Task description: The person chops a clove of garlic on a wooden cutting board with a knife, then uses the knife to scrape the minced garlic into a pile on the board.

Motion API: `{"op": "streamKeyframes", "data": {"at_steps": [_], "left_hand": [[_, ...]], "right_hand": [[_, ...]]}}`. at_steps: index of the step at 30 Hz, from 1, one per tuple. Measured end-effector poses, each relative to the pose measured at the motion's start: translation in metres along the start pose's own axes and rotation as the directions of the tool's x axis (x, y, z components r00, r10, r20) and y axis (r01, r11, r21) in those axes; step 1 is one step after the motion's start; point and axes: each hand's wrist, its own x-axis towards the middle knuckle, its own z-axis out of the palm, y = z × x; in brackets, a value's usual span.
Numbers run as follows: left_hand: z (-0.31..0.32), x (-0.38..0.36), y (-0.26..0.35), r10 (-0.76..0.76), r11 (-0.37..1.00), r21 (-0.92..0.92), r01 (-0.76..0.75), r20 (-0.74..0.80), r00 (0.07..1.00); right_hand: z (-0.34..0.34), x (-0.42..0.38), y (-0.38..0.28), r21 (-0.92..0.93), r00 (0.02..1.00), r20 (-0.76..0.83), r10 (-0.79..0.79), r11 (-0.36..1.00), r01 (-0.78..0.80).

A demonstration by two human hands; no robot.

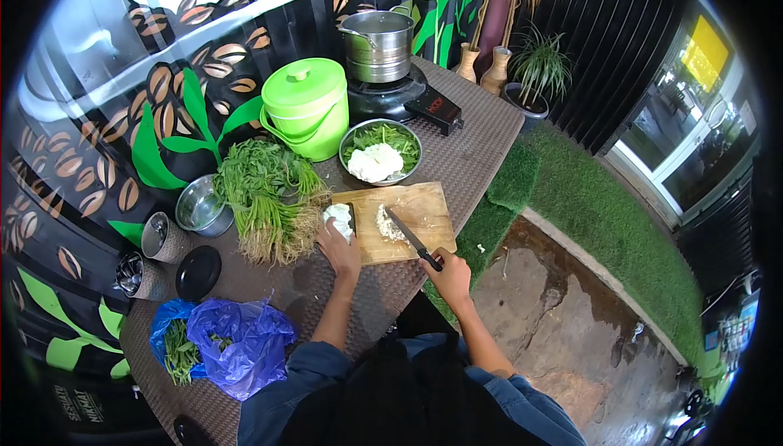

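Observation:
My right hand grips the black handle of a kitchen knife, its blade pointing up and left across the wooden cutting board. Beside the blade lies a small heap of finely chopped pale pieces. At the board's left edge, the fingers of my left hand close on a crumpled white bundle, like a thin bag or cloth, with a dark edge next to it. Just left of that hand lies a big bunch of leafy greens with roots. Past the board sits a metal bowl of leaves and another white bundle.
A lidded green bucket stands behind the greens. A steel pot sits on a portable stove. At left are an empty metal bowl, utensil holders, a black lid and a blue plastic bag.

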Motion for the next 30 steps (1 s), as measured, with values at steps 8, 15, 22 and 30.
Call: {"op": "streamKeyframes", "data": {"at_steps": [8,15,22,30], "left_hand": [[-0.012,0.024,0.004,0.022,0.993,0.113,-0.026,0.034,0.999],[-0.011,0.055,0.006,-0.304,0.862,-0.431,0.266,-0.022,0.952],[-0.008,0.126,0.096,0.125,0.823,-0.523,-0.223,-0.217,0.968],[0.032,0.136,0.063,0.451,0.876,-0.286,-0.389,0.197,0.871]], "right_hand": [[0.003,0.005,-0.013,0.094,0.996,0.082,0.038,0.994,-0.046],[0.0,0.02,-0.011,0.196,0.996,-0.011,0.088,0.977,-0.084],[-0.003,0.034,0.001,0.252,0.99,-0.025,0.135,0.96,-0.125],[0.003,0.033,0.017,0.289,0.985,-0.054,0.161,0.947,-0.139]]}}
